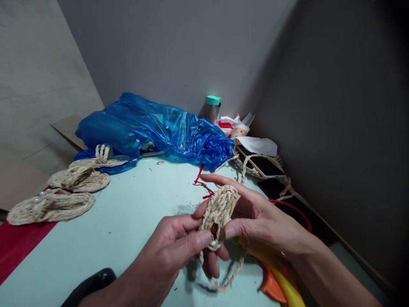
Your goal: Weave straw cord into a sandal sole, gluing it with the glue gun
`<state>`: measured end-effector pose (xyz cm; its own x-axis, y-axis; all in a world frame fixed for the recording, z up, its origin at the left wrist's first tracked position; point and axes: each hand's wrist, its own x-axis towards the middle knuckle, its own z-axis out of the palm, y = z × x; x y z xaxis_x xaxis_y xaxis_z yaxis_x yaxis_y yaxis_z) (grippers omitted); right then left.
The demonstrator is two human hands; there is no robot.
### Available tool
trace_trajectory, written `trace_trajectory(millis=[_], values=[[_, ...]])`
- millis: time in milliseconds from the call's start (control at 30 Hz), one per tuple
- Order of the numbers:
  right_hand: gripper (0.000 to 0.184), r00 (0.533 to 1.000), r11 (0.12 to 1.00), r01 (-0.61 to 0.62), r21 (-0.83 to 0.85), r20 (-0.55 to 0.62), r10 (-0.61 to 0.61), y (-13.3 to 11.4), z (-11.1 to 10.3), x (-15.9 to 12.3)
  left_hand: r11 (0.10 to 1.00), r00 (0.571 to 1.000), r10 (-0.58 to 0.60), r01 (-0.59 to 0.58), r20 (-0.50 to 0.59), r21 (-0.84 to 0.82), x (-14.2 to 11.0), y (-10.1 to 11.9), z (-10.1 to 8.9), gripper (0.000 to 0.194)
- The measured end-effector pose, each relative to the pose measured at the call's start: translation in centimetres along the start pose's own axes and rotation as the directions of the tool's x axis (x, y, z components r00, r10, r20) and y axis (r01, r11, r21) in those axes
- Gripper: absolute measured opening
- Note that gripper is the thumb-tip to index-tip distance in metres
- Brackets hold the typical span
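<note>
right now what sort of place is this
Probably a small craft work corner: woven straw-coloured slippers on the pale green tabletop, a crumpled blue plastic bag, and a braided straw-coloured piece in both hands.

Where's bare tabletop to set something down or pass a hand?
The widest bare tabletop lies between the straw slippers and the left hand, in front of the blue plastic bag; a few scraps dot it. Another lies between the red cloth and the black object. Crowded: beside the right hand, and around the bottle.
</note>
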<state>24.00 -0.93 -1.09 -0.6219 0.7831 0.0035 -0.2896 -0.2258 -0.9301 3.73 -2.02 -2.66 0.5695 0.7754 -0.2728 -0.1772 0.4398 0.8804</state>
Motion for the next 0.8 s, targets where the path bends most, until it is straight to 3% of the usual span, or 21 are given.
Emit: trace_trajectory(millis=[367, 467, 567, 800], values=[[0.051, 0.999, 0.999, 0.036, -0.023, -0.016, -0.037, 0.88, 0.54, 0.5, 0.956, 0.989, 0.069, -0.029, -0.127, 0.293, -0.03, -0.58, -0.01, 0.026], [0.049, 0.999, 0.997, 0.034, -0.063, -0.032, -0.036, 0.74, 0.48, 0.45, 0.982, 0.993, 0.091, -0.077, -0.078, 0.174, 0.03, -0.82, -0.08, 0.026], [0.047, 0.999, 0.997, 0.028, -0.071, -0.04, -0.031, 0.63, 0.27, 0.35, 0.997, 0.997, 0.05, -0.046, -0.056, 0.065, 0.14, -0.98, -0.13, 0.027], [0.047, 0.995, 0.985, 0.043, -0.17, -0.077, -0.057, 0.72, 0.12, 0.59, 0.994, 0.995, 0.091, -0.093, 0.025, 0.065, 0.39, -1.11, -0.51, 0.023]])
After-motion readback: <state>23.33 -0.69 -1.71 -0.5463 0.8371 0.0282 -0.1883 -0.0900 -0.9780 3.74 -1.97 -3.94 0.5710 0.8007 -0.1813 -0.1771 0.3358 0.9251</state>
